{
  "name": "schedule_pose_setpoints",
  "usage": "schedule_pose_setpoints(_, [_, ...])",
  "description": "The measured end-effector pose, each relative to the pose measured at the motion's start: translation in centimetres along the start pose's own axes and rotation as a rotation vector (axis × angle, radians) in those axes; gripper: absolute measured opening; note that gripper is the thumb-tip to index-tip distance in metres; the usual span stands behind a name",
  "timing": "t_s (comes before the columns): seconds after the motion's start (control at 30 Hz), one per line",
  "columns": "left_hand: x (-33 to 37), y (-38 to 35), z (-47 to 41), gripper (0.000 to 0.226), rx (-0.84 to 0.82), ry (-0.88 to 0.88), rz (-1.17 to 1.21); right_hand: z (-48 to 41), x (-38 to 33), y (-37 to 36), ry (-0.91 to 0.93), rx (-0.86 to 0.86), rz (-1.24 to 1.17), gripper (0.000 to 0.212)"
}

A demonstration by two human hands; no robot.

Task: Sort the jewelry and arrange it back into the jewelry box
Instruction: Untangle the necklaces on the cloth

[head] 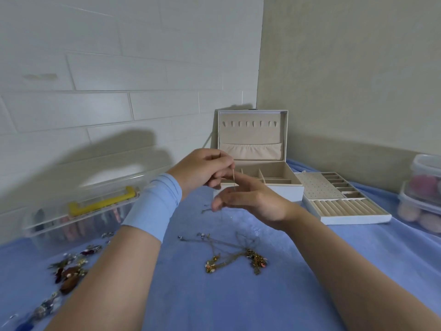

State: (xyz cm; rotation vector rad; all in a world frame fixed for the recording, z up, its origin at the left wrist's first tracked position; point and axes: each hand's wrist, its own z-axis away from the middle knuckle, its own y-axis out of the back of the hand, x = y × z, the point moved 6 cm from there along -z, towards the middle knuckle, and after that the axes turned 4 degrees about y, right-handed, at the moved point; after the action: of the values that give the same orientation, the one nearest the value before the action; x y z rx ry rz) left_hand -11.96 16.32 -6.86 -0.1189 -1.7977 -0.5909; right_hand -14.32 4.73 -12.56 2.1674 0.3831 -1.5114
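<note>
My left hand (202,169) is raised in front of the open white jewelry box (253,149) and pinches a thin gold chain (233,179) that hangs straight down. My right hand (250,199) sits just below, fingers spread and loosely open, touching the hanging chain. The chain's lower end trails toward the blue cloth near a small charm (206,210). A tangle of gold necklaces (238,256) lies on the cloth in front of me. The box's removable tray (343,199) with ring rolls and earring holes lies to the box's right.
A clear plastic case with a yellow handle (100,201) stands at the left. Loose earrings and brooches (69,271) are scattered at the lower left. Stacked clear tubs (424,192) sit at the far right. Walls close off the back.
</note>
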Motion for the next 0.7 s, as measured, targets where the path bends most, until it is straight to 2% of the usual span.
schedule_pose_setpoints(0.07, [0.3, 1.5, -0.1, 0.024, 0.117, -0.038, -0.001, 0.1, 0.6, 0.9, -0.069, 0.068, 0.097, 0.037])
schedule_pose_setpoints(0.17, [-1.1, 3.9, -0.1, 0.023, 0.319, -0.071, -0.022, 0.5, 1.0, 2.6, -0.144, 0.114, 0.229, 0.020])
schedule_pose_setpoints(0.27, [-3.7, 4.6, 0.0, 0.022, 0.422, -0.032, -0.138, 1.3, 1.4, 4.1, -0.220, 0.117, 0.346, 0.020])
schedule_pose_setpoints(0.47, [-8.2, 3.5, 0.2, 0.020, 0.336, 0.053, -0.403, 3.5, 1.9, 7.0, -0.403, 0.123, 0.524, 0.025])
schedule_pose_setpoints(0.57, [-9.7, 2.8, 0.2, 0.017, 0.247, 0.125, -0.550, 4.4, 2.1, 8.6, -0.449, 0.146, 0.570, 0.021])
schedule_pose_setpoints(0.7, [-10.8, 2.5, 0.2, 0.012, 0.206, 0.179, -0.630, 4.9, 2.4, 9.8, -0.480, 0.179, 0.689, 0.011])
